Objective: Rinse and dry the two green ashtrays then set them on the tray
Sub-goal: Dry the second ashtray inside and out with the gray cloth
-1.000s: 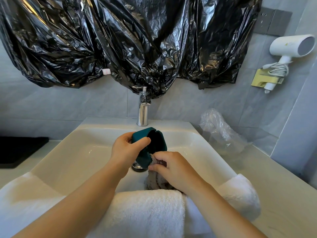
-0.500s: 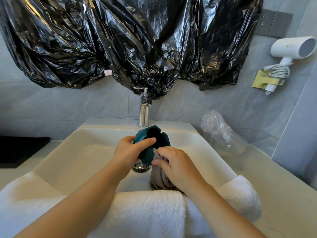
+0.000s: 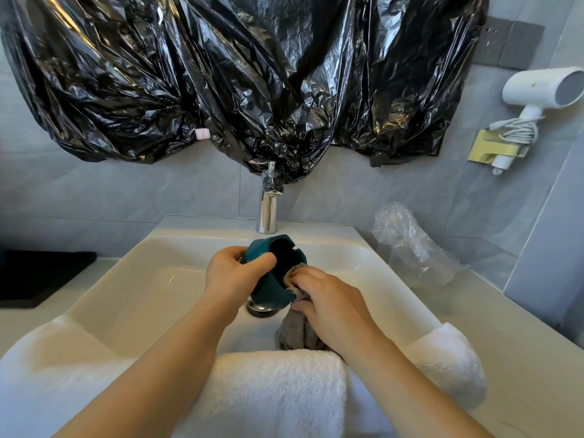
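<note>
1. Head view: the left hand [image 3: 234, 276] grips the green ashtray [image 3: 272, 290] over the sink [image 3: 151, 279], dead centre and just above the drain [image 3: 260, 308]. The thumb lies across the near rim and the fingers curl round the far side.
2. Here's the change: the ashtray is tipped further over than a second ago. Its dark hollow now opens towards the camera, where before it showed mostly its edge.
3. The right hand [image 3: 328, 308] has climbed with it. It pinches the grey cloth [image 3: 295, 335] and presses it to the rim at the ashtray's 4 o'clock.
4. The cloth's tail drops towards 6 o'clock, and its end is lost behind the white towel [image 3: 278, 390] draped over the sink's near edge.
5. Hidden: the left fingertips sit behind the ashtray and the right ones are buried in cloth. The hollow is too dark to tell wet from dry.
6. At 12 o'clock the faucet [image 3: 268, 213] has its top swallowed by the black plastic sheet [image 3: 221, 74]. At 9 o'clock a dark slab [image 3: 38, 276] is cut by the frame edge, and I can't tell what it is.
</note>
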